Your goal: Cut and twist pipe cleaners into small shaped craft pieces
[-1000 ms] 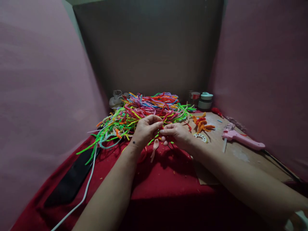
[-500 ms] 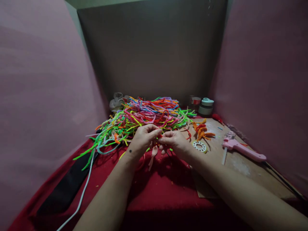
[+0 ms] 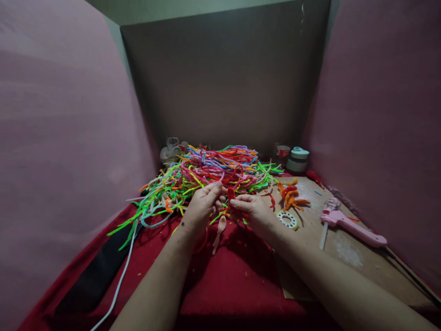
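Near the front of a heap of colourful fuzzy stems [image 3: 220, 165], both hands work close together. My right hand [image 3: 247, 205] pinches a small red fuzzy piece [image 3: 230, 194] that stands up between its fingertips. Just to its left, my left hand [image 3: 211, 197] has thumb and fingers pressed together; what they hold, if anything, is too small to make out. A pale pink spoon-shaped piece [image 3: 221, 225] lies on the red cloth [image 3: 234, 285] below the hands.
On the brown board [image 3: 310, 257] at the right are a pink glue gun [image 3: 354, 225], a tape roll [image 3: 287, 220] and orange fuzzy pieces [image 3: 292, 197]. A lidded jar [image 3: 297, 161] stands behind. A black flat object [image 3: 93, 271] and white cable [image 3: 120, 280] lie left.
My hands have moved slightly apart, and the red piece now shows upright in my right fingers. The whole view has shifted a little, with the table lower in it.
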Action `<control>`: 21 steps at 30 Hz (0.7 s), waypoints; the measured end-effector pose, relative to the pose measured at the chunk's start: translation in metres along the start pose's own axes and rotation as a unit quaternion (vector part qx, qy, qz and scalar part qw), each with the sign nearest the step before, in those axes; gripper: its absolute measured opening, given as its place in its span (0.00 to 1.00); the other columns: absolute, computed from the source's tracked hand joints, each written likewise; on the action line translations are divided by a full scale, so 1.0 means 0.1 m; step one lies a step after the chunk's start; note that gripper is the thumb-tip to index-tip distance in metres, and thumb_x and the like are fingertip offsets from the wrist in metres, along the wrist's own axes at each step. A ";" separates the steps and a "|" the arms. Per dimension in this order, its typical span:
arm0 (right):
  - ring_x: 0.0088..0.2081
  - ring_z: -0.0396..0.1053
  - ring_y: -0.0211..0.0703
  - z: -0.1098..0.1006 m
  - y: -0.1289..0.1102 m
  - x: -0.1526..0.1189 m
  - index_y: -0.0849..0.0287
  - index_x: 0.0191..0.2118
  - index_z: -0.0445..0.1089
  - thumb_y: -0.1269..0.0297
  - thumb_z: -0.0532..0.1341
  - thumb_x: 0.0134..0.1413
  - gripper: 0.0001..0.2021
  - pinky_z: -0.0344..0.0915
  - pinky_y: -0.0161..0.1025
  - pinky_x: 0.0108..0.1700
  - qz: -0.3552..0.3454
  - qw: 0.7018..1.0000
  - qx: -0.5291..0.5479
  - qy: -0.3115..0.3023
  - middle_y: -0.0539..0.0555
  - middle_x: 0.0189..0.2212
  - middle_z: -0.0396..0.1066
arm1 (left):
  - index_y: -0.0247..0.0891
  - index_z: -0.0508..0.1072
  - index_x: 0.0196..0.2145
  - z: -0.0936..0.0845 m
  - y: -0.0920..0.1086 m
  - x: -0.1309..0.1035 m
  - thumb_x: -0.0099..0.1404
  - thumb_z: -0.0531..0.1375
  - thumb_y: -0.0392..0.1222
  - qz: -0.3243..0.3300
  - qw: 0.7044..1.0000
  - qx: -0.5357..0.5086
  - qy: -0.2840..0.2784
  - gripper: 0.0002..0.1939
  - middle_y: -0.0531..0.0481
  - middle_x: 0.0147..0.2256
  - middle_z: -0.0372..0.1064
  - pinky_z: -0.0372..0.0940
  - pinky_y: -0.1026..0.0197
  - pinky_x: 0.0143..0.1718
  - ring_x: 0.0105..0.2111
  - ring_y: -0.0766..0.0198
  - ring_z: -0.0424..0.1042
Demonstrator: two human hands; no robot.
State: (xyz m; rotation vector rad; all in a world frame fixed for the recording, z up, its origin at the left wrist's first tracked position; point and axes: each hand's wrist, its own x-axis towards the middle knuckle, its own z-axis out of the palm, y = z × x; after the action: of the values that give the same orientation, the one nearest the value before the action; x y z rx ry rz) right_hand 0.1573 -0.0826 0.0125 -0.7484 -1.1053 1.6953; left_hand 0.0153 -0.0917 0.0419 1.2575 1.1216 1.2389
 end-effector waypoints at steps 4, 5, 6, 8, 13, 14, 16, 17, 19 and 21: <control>0.19 0.62 0.33 -0.09 -0.02 0.06 0.64 0.22 0.69 0.61 0.68 0.35 0.11 0.58 0.33 0.25 -0.011 0.999 0.028 -0.012 0.49 0.17 0.67 | 0.33 0.69 0.25 0.00 0.03 -0.03 0.50 0.62 0.45 -0.002 0.987 0.153 -0.054 0.11 0.57 0.18 0.60 0.47 0.71 0.15 0.15 0.76 0.54; 0.19 0.62 0.32 -0.10 -0.02 0.07 0.64 0.22 0.69 0.61 0.67 0.37 0.11 0.57 0.32 0.24 -0.012 0.999 0.029 -0.022 0.49 0.17 0.66 | 0.33 0.69 0.24 0.00 0.02 -0.03 0.51 0.62 0.44 0.010 0.981 0.184 -0.059 0.10 0.57 0.17 0.59 0.48 0.71 0.16 0.15 0.75 0.55; 0.19 0.61 0.32 -0.11 -0.02 0.07 0.65 0.22 0.69 0.61 0.67 0.37 0.11 0.57 0.32 0.23 -0.012 0.999 0.030 -0.030 0.50 0.17 0.66 | 0.33 0.68 0.23 0.00 0.01 -0.04 0.52 0.60 0.43 0.027 0.976 0.207 -0.057 0.10 0.57 0.17 0.59 0.49 0.70 0.16 0.16 0.74 0.56; 0.19 0.61 0.30 -0.11 -0.02 0.07 0.65 0.22 0.68 0.62 0.67 0.38 0.11 0.55 0.30 0.22 -0.007 0.999 0.035 -0.035 0.50 0.18 0.66 | 0.34 0.67 0.22 0.01 -0.01 -0.04 0.54 0.59 0.43 0.062 0.970 0.231 -0.049 0.10 0.56 0.17 0.61 0.52 0.70 0.18 0.17 0.73 0.58; 0.18 0.60 0.29 -0.05 0.01 0.07 0.65 0.23 0.67 0.62 0.68 0.36 0.12 0.55 0.29 0.21 0.003 0.996 0.087 -0.028 0.48 0.17 0.64 | 0.34 0.64 0.26 0.00 0.00 -0.06 0.59 0.54 0.45 0.033 0.979 0.154 -0.130 0.10 0.50 0.24 0.70 0.60 0.66 0.21 0.19 0.68 0.67; 0.17 0.59 0.28 -0.04 0.01 0.07 0.65 0.22 0.67 0.62 0.68 0.36 0.12 0.54 0.29 0.20 0.000 0.995 0.091 -0.028 0.48 0.16 0.63 | 0.34 0.64 0.26 0.00 0.00 -0.06 0.59 0.54 0.45 0.023 0.980 0.137 -0.144 0.11 0.49 0.24 0.70 0.61 0.65 0.21 0.19 0.67 0.68; 0.16 0.58 0.28 -0.04 0.02 0.07 0.65 0.22 0.67 0.62 0.68 0.36 0.12 0.53 0.29 0.20 -0.007 0.996 0.090 -0.025 0.47 0.15 0.63 | 0.34 0.64 0.27 -0.01 0.01 -0.06 0.60 0.54 0.45 0.017 0.980 0.120 -0.156 0.11 0.48 0.25 0.71 0.62 0.64 0.23 0.20 0.66 0.69; 0.16 0.58 0.29 -0.04 0.02 0.08 0.65 0.21 0.67 0.62 0.68 0.36 0.12 0.53 0.30 0.19 -0.008 0.996 0.085 -0.021 0.47 0.15 0.63 | 0.34 0.64 0.27 -0.01 0.01 -0.06 0.60 0.54 0.44 0.017 0.980 0.118 -0.157 0.10 0.48 0.25 0.71 0.62 0.64 0.24 0.21 0.66 0.69; 0.16 0.59 0.30 -0.04 0.02 0.07 0.64 0.21 0.67 0.61 0.68 0.35 0.12 0.53 0.31 0.20 -0.014 0.998 0.066 -0.013 0.48 0.15 0.64 | 0.34 0.64 0.26 -0.01 0.02 -0.06 0.59 0.55 0.44 0.013 0.980 0.130 -0.152 0.10 0.48 0.24 0.71 0.62 0.64 0.25 0.22 0.66 0.69; 0.17 0.60 0.31 -0.03 0.01 0.06 0.64 0.21 0.67 0.61 0.67 0.36 0.12 0.54 0.31 0.21 -0.027 0.999 0.039 -0.005 0.49 0.16 0.65 | 0.33 0.66 0.26 0.00 0.03 -0.05 0.58 0.56 0.45 0.020 0.982 0.146 -0.119 0.11 0.50 0.24 0.69 0.62 0.65 0.25 0.22 0.67 0.68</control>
State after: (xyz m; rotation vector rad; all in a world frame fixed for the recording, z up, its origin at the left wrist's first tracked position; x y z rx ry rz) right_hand 0.1576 -0.0757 0.0102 -0.6552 -1.0520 1.6878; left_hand 0.0148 -0.0969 0.0447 1.6101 1.1337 0.9435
